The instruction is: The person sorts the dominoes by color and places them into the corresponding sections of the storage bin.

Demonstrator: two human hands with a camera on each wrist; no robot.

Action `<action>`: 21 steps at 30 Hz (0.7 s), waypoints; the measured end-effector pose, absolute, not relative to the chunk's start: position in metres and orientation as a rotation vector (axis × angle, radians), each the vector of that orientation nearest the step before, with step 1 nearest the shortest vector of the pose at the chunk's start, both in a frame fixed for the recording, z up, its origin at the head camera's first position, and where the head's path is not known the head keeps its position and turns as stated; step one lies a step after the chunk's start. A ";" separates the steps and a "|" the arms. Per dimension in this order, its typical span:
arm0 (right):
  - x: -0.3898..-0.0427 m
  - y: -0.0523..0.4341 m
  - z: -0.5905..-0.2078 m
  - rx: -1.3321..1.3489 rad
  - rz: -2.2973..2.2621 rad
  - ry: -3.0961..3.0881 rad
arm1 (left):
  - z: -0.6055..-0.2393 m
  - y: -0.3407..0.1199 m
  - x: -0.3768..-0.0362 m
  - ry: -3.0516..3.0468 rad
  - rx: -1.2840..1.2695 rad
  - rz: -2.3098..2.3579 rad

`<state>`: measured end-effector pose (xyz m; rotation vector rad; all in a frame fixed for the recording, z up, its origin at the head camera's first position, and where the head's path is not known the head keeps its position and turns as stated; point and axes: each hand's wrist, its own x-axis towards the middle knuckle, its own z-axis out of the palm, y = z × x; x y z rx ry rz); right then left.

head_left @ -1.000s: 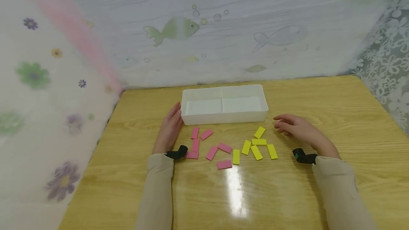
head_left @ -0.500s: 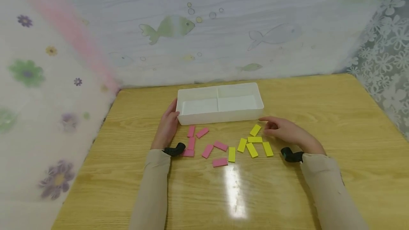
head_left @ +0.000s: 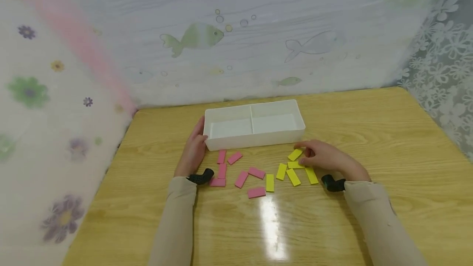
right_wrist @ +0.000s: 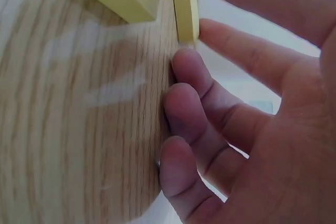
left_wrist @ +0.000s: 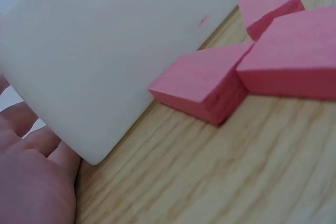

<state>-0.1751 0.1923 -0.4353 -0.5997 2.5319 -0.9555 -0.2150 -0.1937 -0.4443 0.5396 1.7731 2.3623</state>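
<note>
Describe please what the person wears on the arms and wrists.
Both arms are covered by long beige sleeves, the left sleeve and the right sleeve, reaching the wrists. A small black device is worn at each wrist: the left one, the right one. The left hand and right hand are bare, without gloves.

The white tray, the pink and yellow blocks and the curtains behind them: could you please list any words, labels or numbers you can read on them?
None: no readable text in any view.
White tray: plain, apart from a tiny reddish speck on its wall, no letter.
Pink blocks and yellow blocks: blank faces.
Curtains: only printed fish, bubbles and flowers.
</note>
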 end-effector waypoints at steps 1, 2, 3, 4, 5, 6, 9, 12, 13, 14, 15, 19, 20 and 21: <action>-0.175 0.191 -0.435 -0.590 -0.944 2.537 | -0.444 -0.194 -0.214 1.773 0.535 2.359; -0.176 0.190 -0.434 -0.581 -0.927 2.539 | -0.445 -0.195 -0.214 1.775 0.529 2.355; -0.177 0.190 -0.434 -0.574 -0.914 2.542 | -0.444 -0.195 -0.213 1.774 0.525 2.350; -0.178 0.190 -0.432 -0.570 -0.897 2.546 | -0.444 -0.195 -0.213 1.775 0.525 2.341; -0.179 0.190 -0.430 -0.559 -0.877 2.552 | -0.444 -0.195 -0.214 1.774 0.533 2.332; -0.180 0.191 -0.428 -0.560 -0.861 2.559 | -0.443 -0.195 -0.215 1.772 0.545 2.322; -0.184 0.192 -0.424 -0.575 -0.811 2.592 | -0.441 -0.196 -0.217 1.765 0.591 2.299; -0.187 0.193 -0.420 -0.574 -0.790 2.617 | -0.438 -0.196 -0.221 1.749 0.646 2.284; -0.188 0.193 -0.420 -0.569 -0.782 2.621 | -0.437 -0.196 -0.221 1.746 0.651 2.282; -0.188 0.193 -0.420 -0.565 -0.779 2.623 | -0.436 -0.196 -0.222 1.746 0.651 2.280; -0.188 0.192 -0.420 -0.559 -0.781 2.625 | -0.437 -0.197 -0.221 1.744 0.653 2.280; -0.183 0.189 -0.424 -0.544 -0.796 2.612 | -0.441 -0.199 -0.216 1.755 0.613 2.283; -0.181 0.187 -0.426 -0.543 -0.805 2.605 | -0.443 -0.200 -0.214 1.755 0.593 2.284; -0.180 0.186 -0.428 -0.538 -0.814 2.596 | -0.445 -0.201 -0.212 1.757 0.573 2.282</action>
